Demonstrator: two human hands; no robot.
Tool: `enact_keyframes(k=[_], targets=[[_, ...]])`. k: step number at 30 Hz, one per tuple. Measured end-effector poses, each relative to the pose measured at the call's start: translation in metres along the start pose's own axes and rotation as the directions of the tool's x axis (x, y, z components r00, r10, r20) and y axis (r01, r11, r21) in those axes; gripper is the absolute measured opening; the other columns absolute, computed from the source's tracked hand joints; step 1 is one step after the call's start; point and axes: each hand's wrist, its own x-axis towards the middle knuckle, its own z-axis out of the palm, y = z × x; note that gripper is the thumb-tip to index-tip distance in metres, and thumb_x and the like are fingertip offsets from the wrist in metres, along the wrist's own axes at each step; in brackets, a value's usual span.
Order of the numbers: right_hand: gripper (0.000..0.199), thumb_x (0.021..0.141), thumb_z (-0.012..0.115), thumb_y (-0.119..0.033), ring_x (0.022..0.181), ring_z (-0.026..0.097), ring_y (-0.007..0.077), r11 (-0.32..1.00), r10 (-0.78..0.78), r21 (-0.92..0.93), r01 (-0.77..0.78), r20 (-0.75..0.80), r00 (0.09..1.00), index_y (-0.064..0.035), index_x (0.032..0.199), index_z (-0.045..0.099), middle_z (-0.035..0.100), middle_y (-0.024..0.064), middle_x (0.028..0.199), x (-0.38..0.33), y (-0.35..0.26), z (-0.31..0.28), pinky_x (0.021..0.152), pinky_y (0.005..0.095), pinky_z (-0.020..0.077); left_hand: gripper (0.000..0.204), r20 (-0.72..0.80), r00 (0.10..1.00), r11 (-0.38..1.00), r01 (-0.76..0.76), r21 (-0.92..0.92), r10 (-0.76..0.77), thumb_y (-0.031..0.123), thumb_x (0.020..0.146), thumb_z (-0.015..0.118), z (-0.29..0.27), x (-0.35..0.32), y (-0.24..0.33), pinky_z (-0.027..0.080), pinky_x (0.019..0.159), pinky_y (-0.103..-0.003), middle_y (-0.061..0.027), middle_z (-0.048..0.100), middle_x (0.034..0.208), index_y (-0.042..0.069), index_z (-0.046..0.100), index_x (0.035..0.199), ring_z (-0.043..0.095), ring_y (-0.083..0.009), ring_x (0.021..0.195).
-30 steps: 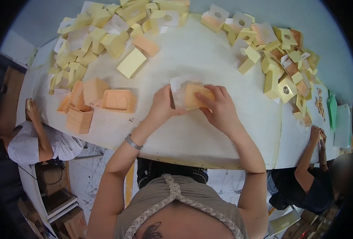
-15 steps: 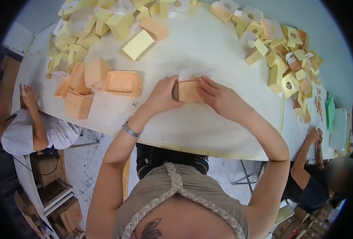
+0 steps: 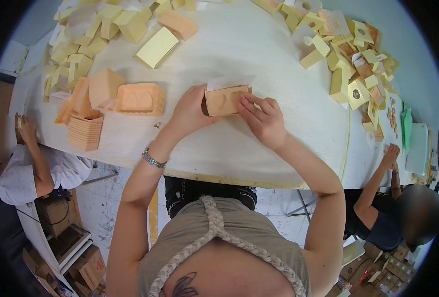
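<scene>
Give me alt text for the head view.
Both hands, left hand and right hand, hold an orange tray with a white sheet behind it, over a pale table. Orange trays lie left; yellow boxes are piled right.

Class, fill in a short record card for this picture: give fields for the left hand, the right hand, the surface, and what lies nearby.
Left hand: left hand grips the orange moulded tray at its left end
Right hand: right hand presses fingers on the tray's right side
Surface: white table
Nearby left: second orange tray, stack of trays
Nearby right: heap of yellow boxes
</scene>
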Motion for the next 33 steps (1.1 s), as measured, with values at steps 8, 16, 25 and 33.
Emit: enact_keyframes(k=[8,16,25,33], targets=[[0.033,0.074,0.068,-0.013,0.107,0.057,0.025,0.983,0.09,-0.178,-0.04,0.283,0.955,0.0008,0.104,0.068,0.067,0.0139,0.116,0.016,-0.005,-0.029,0.084,0.0399,0.0409,0.07,0.054,0.993,0.994,0.106,0.019,-0.107,0.02,0.059,0.09,0.003,-0.003,0.011,0.049,0.089,-0.041,-0.0158,0.061,0.111,0.003,0.055,0.117,0.057,-0.035,0.106],[0.046,0.077,0.071,-0.014,0.112,0.053,0.0256,0.907,0.398,0.032,-0.42,0.262,0.879,0.0024,0.118,0.06,0.064,0.0123,0.122,0.034,-0.013,-0.012,0.091,0.0477,0.036,0.078,-0.073,0.994,0.982,0.088,0.169,-0.076,0.024,0.06,0.088,0.016,-0.014,0.013,0.051,0.087,-0.041,-0.0159,0.062,0.108,-0.001,0.05,0.124,0.056,-0.0334,0.106],[0.041,0.083,0.061,-0.011,0.134,0.043,0.0232,0.94,0.117,-0.341,0.017,0.37,0.921,-0.0054,0.123,0.063,0.064,0.0069,0.128,0.019,-0.01,-0.012,0.097,0.0486,0.0349,0.076,-0.043,0.988,0.983,0.149,0.11,-0.145,0.023,0.062,0.087,0.014,-0.014,0.012,0.05,0.089,-0.042,-0.0156,0.061,0.107,-0.002,0.049,0.124,0.056,-0.0345,0.106],[0.029,0.074,0.071,-0.011,0.107,0.057,0.017,0.942,0.218,-0.28,-0.186,0.088,0.972,-0.0116,0.102,0.073,0.069,-0.0034,0.119,-0.01,-0.017,-0.004,0.102,0.046,0.0258,0.072,-0.042,0.996,0.994,0.077,0.079,-0.074,0.023,0.063,0.086,0.009,-0.01,0.008,0.048,0.09,-0.042,-0.0176,0.059,0.108,-0.002,0.051,0.12,0.054,-0.0354,0.109]])
